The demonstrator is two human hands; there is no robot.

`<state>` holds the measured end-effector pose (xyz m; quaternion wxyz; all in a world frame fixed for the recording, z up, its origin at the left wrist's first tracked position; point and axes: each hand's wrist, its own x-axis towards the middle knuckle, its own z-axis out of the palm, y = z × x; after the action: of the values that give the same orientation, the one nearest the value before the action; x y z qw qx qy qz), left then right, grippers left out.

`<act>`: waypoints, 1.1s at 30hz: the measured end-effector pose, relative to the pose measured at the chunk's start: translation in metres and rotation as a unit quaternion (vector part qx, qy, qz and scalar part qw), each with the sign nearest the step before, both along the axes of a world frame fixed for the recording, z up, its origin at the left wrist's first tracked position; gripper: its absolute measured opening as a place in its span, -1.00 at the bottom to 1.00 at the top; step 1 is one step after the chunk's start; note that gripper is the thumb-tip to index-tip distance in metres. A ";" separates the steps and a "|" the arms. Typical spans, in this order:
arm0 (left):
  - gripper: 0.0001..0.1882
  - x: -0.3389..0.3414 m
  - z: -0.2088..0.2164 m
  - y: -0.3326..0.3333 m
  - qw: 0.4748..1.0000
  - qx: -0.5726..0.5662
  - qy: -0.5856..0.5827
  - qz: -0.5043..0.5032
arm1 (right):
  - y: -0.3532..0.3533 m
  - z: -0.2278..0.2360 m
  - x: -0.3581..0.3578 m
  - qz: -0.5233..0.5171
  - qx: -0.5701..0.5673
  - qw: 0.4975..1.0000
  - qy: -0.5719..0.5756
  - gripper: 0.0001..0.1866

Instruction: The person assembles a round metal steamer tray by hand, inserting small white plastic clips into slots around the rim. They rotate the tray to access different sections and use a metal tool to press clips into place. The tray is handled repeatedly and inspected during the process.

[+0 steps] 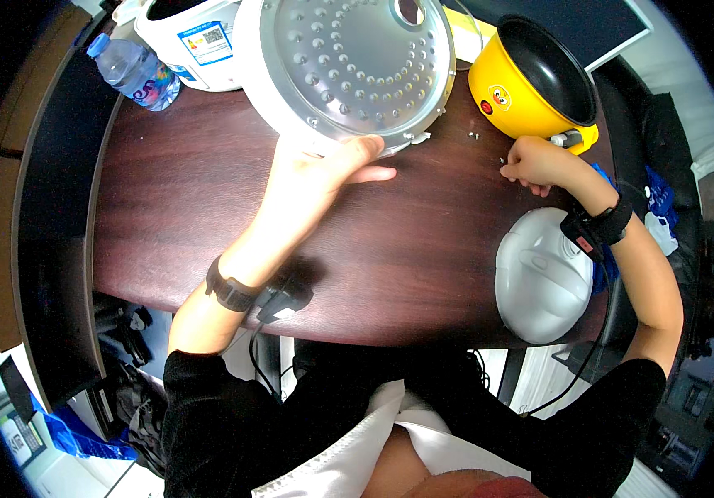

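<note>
My left hand (319,178) grips the near edge of a round rice cooker lid (365,66), its thumb on the rim and its other fingers partly hidden. The lid's metal inner face, dotted with small bumps and with one round hole, is turned toward me and tilted up. On the right, my right hand (533,164) is closed in a pinch just above the table; what its fingertips hold, if anything, is too small to name. A few tiny metal pieces, like screws (473,135), lie close by. Nearer me rests a white oval plastic cover (539,274).
A yellow pot (506,91) with a dark inside stands beyond my right hand. At the back left are a white rice cooker body (199,62) and a water bottle (137,73). The dark wood table (406,249) has a curved near edge. Cables hang below both wrists.
</note>
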<state>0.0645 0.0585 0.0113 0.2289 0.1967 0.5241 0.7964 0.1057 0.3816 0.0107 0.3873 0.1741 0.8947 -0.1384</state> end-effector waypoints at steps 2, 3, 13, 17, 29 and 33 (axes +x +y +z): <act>-0.67 0.001 -0.001 0.000 1.000 0.002 0.002 0.008 | -0.006 0.002 -0.002 -0.027 0.020 0.999 0.008 -0.66; -0.67 0.001 -0.002 0.001 1.000 0.003 0.002 0.012 | -0.009 0.003 -0.003 -0.040 0.030 0.999 0.012 -0.66; -0.67 -0.003 -0.002 0.000 0.999 -0.006 -0.004 -0.039 | -0.016 0.040 0.007 0.015 -0.062 0.995 0.076 -0.71; -0.63 -0.004 0.002 -0.004 0.997 -0.040 0.001 -0.059 | -0.082 0.075 0.000 0.142 -0.211 0.908 0.332 -0.76; -0.77 -0.022 0.010 -0.027 0.994 -0.095 0.052 0.011 | -0.135 0.090 -0.055 0.246 -0.256 0.698 0.622 -0.81; -0.88 -0.021 0.013 -0.023 0.999 -0.001 -0.017 0.050 | -0.124 0.078 -0.072 0.264 -0.212 0.651 0.679 -0.79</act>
<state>0.0436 0.0358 0.0242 0.1983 0.1564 0.5304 0.8093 0.0336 0.2578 0.0889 -0.2822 -0.2989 0.8621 -0.2962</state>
